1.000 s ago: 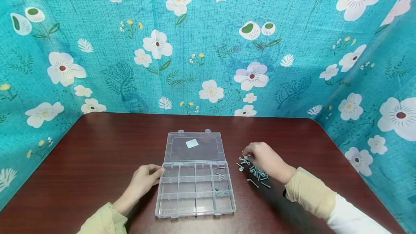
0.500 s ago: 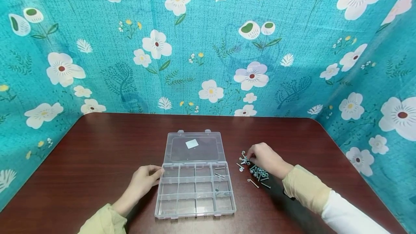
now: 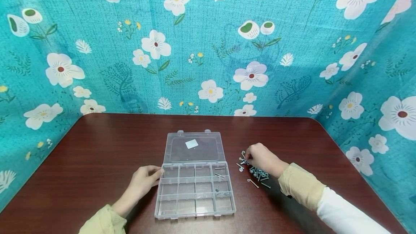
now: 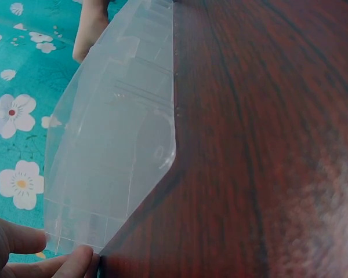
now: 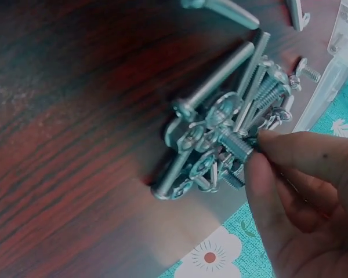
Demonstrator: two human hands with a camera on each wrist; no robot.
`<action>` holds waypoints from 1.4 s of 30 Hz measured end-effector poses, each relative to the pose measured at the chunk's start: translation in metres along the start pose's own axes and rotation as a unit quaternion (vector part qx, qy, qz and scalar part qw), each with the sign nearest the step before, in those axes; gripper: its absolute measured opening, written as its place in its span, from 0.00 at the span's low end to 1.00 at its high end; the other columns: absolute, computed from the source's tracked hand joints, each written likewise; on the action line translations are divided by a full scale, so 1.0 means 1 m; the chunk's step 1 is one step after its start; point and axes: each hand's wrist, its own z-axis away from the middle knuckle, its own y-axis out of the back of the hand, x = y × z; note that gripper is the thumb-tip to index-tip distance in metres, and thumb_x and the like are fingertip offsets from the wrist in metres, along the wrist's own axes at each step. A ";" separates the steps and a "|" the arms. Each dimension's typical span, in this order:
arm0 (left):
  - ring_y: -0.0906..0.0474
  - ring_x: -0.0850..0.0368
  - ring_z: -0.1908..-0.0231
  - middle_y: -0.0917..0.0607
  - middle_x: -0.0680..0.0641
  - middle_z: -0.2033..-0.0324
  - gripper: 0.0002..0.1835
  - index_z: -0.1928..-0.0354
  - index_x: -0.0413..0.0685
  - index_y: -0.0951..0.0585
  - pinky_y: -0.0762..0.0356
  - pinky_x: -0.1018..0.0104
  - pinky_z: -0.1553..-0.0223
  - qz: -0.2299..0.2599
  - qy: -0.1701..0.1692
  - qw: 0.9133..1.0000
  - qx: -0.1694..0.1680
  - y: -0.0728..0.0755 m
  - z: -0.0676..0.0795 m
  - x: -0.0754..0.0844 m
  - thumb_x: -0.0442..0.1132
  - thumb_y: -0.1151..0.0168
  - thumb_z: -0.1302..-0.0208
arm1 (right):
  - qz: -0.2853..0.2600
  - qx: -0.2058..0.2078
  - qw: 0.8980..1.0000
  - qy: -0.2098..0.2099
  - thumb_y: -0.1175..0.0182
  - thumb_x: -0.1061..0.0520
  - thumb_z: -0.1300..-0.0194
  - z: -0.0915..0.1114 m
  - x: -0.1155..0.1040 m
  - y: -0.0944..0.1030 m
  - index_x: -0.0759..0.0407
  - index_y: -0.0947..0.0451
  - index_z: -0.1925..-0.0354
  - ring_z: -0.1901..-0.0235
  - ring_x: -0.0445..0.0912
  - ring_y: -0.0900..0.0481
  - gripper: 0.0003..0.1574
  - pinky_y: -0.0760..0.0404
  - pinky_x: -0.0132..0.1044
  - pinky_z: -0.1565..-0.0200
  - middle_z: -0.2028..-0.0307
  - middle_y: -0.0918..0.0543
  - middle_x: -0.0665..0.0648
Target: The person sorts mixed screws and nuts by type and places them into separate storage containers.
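A clear plastic compartment box (image 3: 186, 205) lies on the table with its lid folded back. My left hand (image 3: 143, 180) grips the box's far left corner; in the left wrist view the thumb (image 4: 26, 238) is on one side of the wall and fingertips on the other. My right hand (image 3: 262, 156) is over a pile of screws and bolts (image 3: 259, 173) right of the box. In the right wrist view its thumb and index finger pinch a short threaded screw (image 5: 235, 143) at the pile's edge. The screw's held end is hidden by the fingertips.
A few screws (image 3: 219, 176) lie in the right-hand column of compartments. The lid (image 3: 204, 151) bears a white label (image 3: 191, 143). Loose bolts (image 3: 253, 183) lie in front of the pile. A floral teal cloth (image 3: 195, 46) hangs behind the table (image 3: 97, 154).
My right hand has stayed over the pile, shifting slightly right and then a little back left, uncovering small screws at the pile's far left. My left hand and the box have not moved.
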 end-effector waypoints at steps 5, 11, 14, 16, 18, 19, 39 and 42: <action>0.18 0.48 0.66 0.19 0.34 0.63 0.14 0.57 0.23 0.24 0.16 0.66 0.68 0.005 -0.001 1.000 0.002 -0.001 0.000 -0.001 0.32 0.45 0.39 | 0.003 -0.019 1.000 -0.011 0.39 0.73 0.55 -0.001 -0.001 0.001 0.62 0.20 0.78 0.77 0.39 0.26 0.09 0.24 0.29 0.78 0.77 0.19 0.53; 0.18 0.49 0.66 0.19 0.34 0.63 0.14 0.57 0.24 0.23 0.16 0.67 0.68 0.001 -0.002 1.000 0.005 -0.001 0.001 -0.001 0.32 0.45 0.39 | -0.002 -0.038 0.999 -0.030 0.39 0.73 0.56 -0.002 -0.002 0.001 0.63 0.20 0.77 0.77 0.40 0.25 0.08 0.23 0.29 0.78 0.77 0.20 0.54; 0.18 0.49 0.66 0.18 0.35 0.63 0.14 0.58 0.24 0.23 0.16 0.67 0.68 0.000 -0.002 1.000 0.006 -0.001 0.001 -0.002 0.32 0.44 0.39 | -0.013 -0.039 0.998 -0.045 0.40 0.73 0.56 -0.002 -0.002 0.001 0.64 0.20 0.76 0.77 0.39 0.27 0.07 0.24 0.29 0.78 0.77 0.20 0.54; 0.18 0.49 0.66 0.18 0.35 0.63 0.13 0.58 0.25 0.23 0.16 0.67 0.69 0.000 0.000 1.000 0.007 -0.002 0.001 -0.003 0.32 0.44 0.39 | -0.019 -0.031 0.998 -0.047 0.40 0.72 0.57 0.000 -0.004 0.002 0.63 0.20 0.77 0.78 0.39 0.29 0.07 0.26 0.29 0.79 0.78 0.21 0.53; 0.18 0.49 0.67 0.18 0.35 0.64 0.13 0.58 0.24 0.23 0.16 0.67 0.69 -0.001 -0.002 1.000 0.007 -0.002 0.001 -0.003 0.32 0.44 0.39 | -0.024 -0.015 0.999 -0.044 0.40 0.72 0.57 0.002 -0.008 0.005 0.63 0.20 0.77 0.79 0.38 0.30 0.07 0.27 0.28 0.79 0.78 0.21 0.52; 0.18 0.49 0.67 0.18 0.34 0.64 0.13 0.58 0.24 0.23 0.16 0.67 0.69 -0.002 -0.003 1.000 0.006 -0.002 0.001 -0.003 0.32 0.44 0.39 | -0.025 -0.005 0.999 -0.042 0.40 0.72 0.58 0.003 -0.010 0.006 0.63 0.20 0.77 0.79 0.38 0.32 0.07 0.29 0.27 0.80 0.79 0.22 0.51; 0.17 0.48 0.67 0.18 0.34 0.63 0.15 0.57 0.24 0.23 0.16 0.66 0.68 0.001 -0.003 1.000 0.004 0.000 0.000 -0.002 0.33 0.44 0.38 | -0.154 0.034 0.986 0.062 0.37 0.70 0.54 0.024 -0.092 0.005 0.61 0.19 0.75 0.76 0.36 0.23 0.06 0.22 0.22 0.75 0.76 0.20 0.50; 0.17 0.48 0.67 0.18 0.34 0.63 0.14 0.58 0.24 0.23 0.16 0.66 0.68 -0.002 -0.003 1.000 0.004 0.000 0.000 -0.002 0.33 0.44 0.38 | -0.156 0.023 0.985 0.065 0.36 0.69 0.53 0.025 -0.095 0.005 0.62 0.19 0.74 0.76 0.36 0.23 0.06 0.22 0.22 0.76 0.76 0.20 0.51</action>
